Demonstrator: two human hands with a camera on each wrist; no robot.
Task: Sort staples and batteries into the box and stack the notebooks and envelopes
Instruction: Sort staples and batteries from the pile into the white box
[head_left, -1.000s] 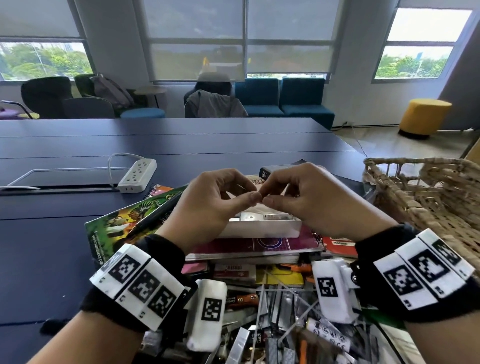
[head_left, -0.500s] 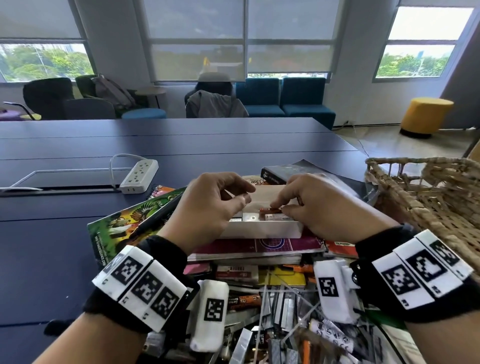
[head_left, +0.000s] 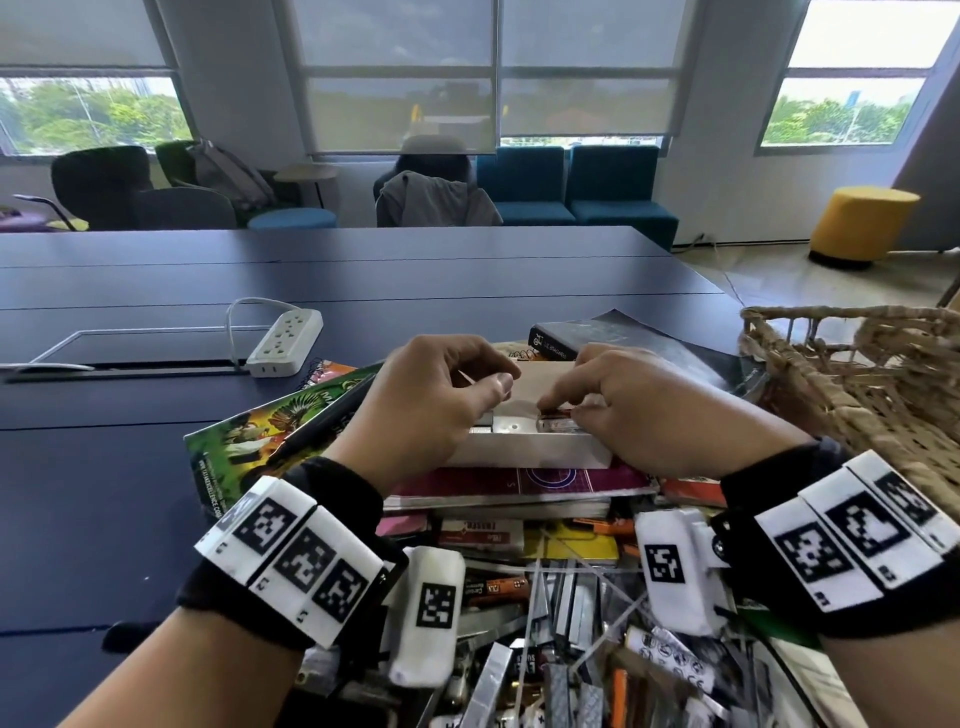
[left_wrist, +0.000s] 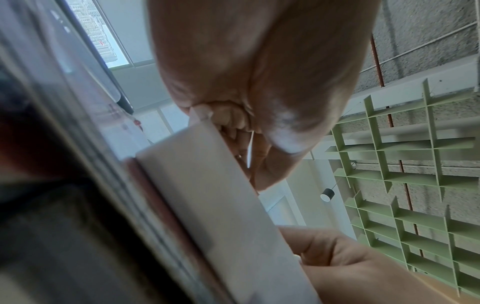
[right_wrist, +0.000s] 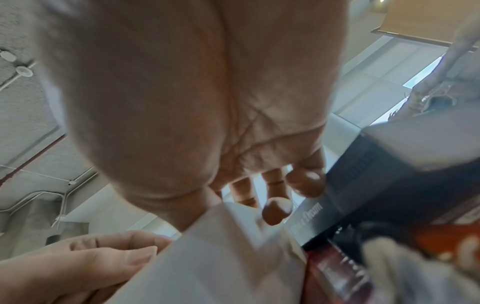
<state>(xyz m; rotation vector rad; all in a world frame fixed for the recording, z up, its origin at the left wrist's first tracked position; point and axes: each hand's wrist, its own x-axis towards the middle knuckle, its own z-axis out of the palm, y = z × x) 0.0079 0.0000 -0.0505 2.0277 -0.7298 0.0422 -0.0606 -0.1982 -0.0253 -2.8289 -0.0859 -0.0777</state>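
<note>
White box (head_left: 530, 451) between both grips, right grip (head_left: 636, 410) perhaps pinching a battery (head_left: 555, 422), left grip (head_left: 431, 400) curled at its rim.

Soft daylight pours from the windows (head_left: 400, 78) ahead; the head view bends at its edges, and both wrist views are blurred close up, dim at lower left.

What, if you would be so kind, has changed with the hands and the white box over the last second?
A second ago both hands met fingertip to fingertip above the white box. Since then the right hand has dropped into the box, its fingers setting a small battery among the contents, while the left hand has drawn back to the box's left end. The box still sits on the stacked notebooks; the wicker basket has not moved.
</note>
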